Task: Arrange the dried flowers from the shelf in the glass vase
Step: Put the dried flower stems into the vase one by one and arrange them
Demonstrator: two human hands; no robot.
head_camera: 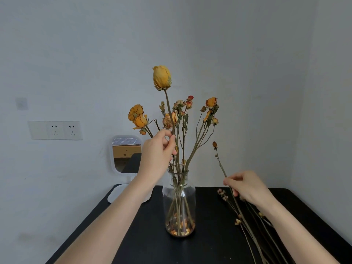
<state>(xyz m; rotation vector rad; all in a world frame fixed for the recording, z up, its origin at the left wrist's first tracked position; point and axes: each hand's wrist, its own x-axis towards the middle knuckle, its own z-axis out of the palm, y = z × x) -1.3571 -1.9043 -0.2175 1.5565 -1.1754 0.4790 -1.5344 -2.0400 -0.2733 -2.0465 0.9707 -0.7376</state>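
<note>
A clear glass vase (179, 202) stands mid-table with several dried orange and red flowers (190, 115) in it and loose petals at its bottom. My left hand (158, 153) pinches the stem of a tall yellow dried rose (162, 77) just above the vase mouth; the stem runs down into the vase. To the right, my right hand (245, 187) grips a thin dried stem (221, 166) with a small dark bud on top, lifted off the table. More dried stems (253, 231) lie on the table beneath that hand.
The black table (144, 235) fills the lower frame, pushed against grey walls in a corner. A small white-framed mirror (125, 155) on a white base stands behind the left forearm. A wall socket panel (56, 130) sits at the left.
</note>
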